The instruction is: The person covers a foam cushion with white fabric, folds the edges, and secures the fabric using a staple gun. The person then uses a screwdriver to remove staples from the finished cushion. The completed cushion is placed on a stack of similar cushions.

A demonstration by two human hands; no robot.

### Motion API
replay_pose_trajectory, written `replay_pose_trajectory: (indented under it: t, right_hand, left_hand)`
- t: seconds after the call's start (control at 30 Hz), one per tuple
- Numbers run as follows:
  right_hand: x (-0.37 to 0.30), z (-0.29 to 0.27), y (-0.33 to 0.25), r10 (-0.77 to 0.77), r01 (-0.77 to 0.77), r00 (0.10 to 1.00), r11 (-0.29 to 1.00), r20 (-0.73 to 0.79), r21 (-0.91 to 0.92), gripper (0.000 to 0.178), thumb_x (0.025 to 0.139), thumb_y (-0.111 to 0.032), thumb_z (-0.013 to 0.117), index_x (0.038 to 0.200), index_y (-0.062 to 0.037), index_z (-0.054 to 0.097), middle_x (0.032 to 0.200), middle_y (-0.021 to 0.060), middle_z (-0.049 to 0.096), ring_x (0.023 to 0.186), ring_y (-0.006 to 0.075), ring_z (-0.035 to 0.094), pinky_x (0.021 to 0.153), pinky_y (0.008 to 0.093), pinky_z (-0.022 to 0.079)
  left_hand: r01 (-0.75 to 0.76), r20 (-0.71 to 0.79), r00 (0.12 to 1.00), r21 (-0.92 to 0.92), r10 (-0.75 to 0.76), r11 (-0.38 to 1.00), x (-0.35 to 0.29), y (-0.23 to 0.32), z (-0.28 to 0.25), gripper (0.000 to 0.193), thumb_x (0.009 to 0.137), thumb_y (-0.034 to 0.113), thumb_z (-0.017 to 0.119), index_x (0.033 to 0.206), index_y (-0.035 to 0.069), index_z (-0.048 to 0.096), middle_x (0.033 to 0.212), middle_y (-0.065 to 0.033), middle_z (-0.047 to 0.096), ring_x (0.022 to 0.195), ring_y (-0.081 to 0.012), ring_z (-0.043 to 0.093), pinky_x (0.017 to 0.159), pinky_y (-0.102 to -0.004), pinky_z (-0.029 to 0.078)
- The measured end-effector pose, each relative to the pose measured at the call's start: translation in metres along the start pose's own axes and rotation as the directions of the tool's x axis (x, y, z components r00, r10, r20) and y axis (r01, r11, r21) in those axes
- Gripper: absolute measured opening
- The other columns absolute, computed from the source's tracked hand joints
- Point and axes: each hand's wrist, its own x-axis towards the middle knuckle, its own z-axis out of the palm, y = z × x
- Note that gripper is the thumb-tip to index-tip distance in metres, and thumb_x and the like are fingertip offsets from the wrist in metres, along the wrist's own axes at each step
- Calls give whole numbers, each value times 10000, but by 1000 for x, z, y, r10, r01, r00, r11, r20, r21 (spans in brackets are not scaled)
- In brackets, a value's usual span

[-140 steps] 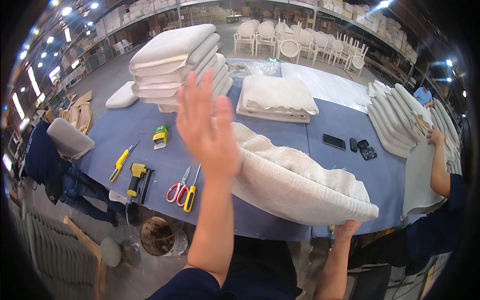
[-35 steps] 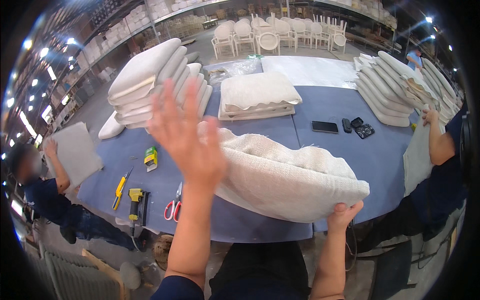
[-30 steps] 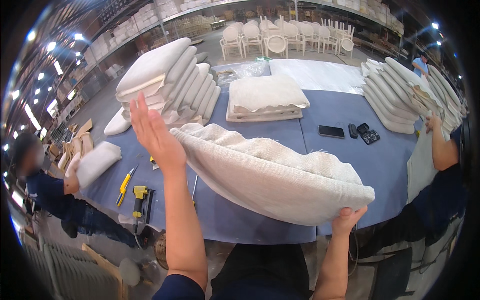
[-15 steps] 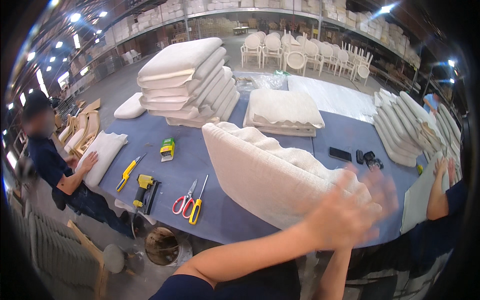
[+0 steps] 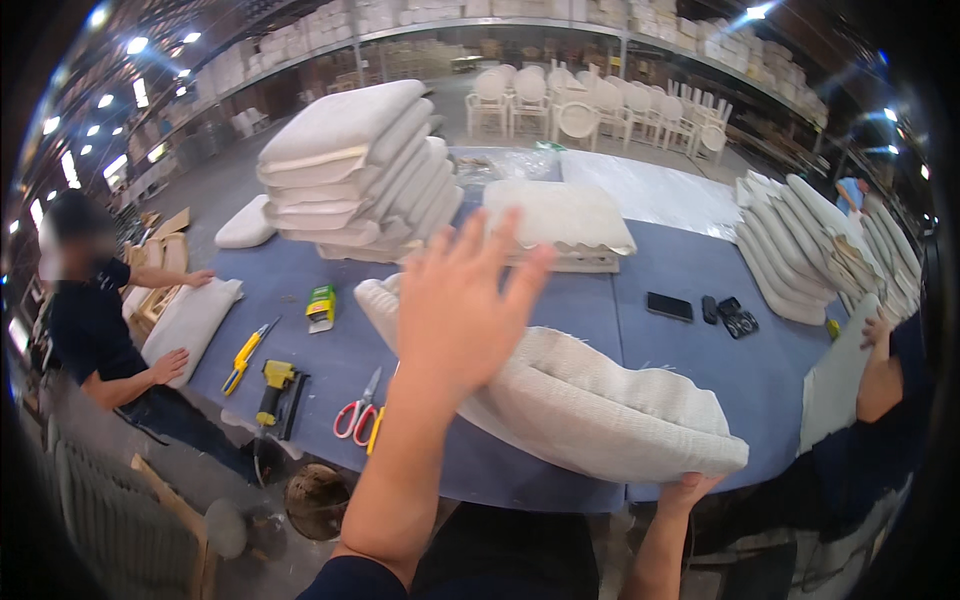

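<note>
A pale, fabric-covered seat cushion (image 5: pixel 610 420) stands tilted on its edge before me, its loose cloth border wavy along the top. My right hand (image 5: pixel 688 490) grips its lower right corner from beneath, with some fingers hidden behind the cloth. My left hand (image 5: pixel 465 310) is raised in front of the cushion's left part, fingers spread, holding nothing; whether the palm touches the cloth I cannot tell. Left of the cushion lie red-handled scissors (image 5: pixel 356 418), a yellow-handled tool (image 5: pixel 376 430) partly behind my forearm, a yellow and black staple gun (image 5: pixel 277 392) and a yellow utility knife (image 5: pixel 246 358).
The blue table (image 5: pixel 560 490) bears a tall cushion stack (image 5: pixel 345 170), a low stack (image 5: pixel 560 215), a green and yellow box (image 5: pixel 320 308), a phone (image 5: pixel 669 306) and small black items (image 5: pixel 737 318). Co-workers handle cushions at both sides. More cushions (image 5: pixel 785 250) lean at the right.
My left hand has swung from the cushion's right end to its left part. The cushion has turned and lowered at the right. The left co-worker's hands have spread apart on their cushion.
</note>
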Motion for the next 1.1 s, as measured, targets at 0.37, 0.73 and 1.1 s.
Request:
replay_pose_trajectory:
  t: [0.37, 0.73, 1.1]
  right_hand:
    - [43, 36, -40, 10, 92, 986, 805, 169, -586, 823, 929, -579, 941, 1429, 16, 671, 1340, 126, 748, 1226, 201, 708, 1005, 411, 597]
    - [54, 43, -22, 119, -119, 989, 993, 90, 0, 730, 872, -635, 966, 1142, 14, 768, 975, 42, 791, 911, 137, 725, 836, 355, 604]
    - [16, -24, 38, 185, -184, 983, 982, -21, 49, 1167, 929, -839, 790, 1584, 34, 377, 1566, 191, 552, 1431, 315, 595, 1205, 519, 510]
  left_hand:
    - [-692, 63, 627, -412, 776, 593, -59, 155, 64, 631, 1046, 611, 728, 1525, 200, 749, 1541, -117, 724, 1408, -345, 673, 1189, -541, 484]
    - [-499, 280, 805, -158, 523, 852, -44, 133, 53, 755, 925, 608, 846, 1509, 142, 739, 1527, -131, 723, 1404, -353, 669, 1323, -631, 315]
    - [-119, 487, 823, -356, 293, 927, -193, -50, 82, 201, 1011, 283, 781, 1096, 117, 855, 1105, -76, 860, 970, -313, 825, 821, -430, 663]
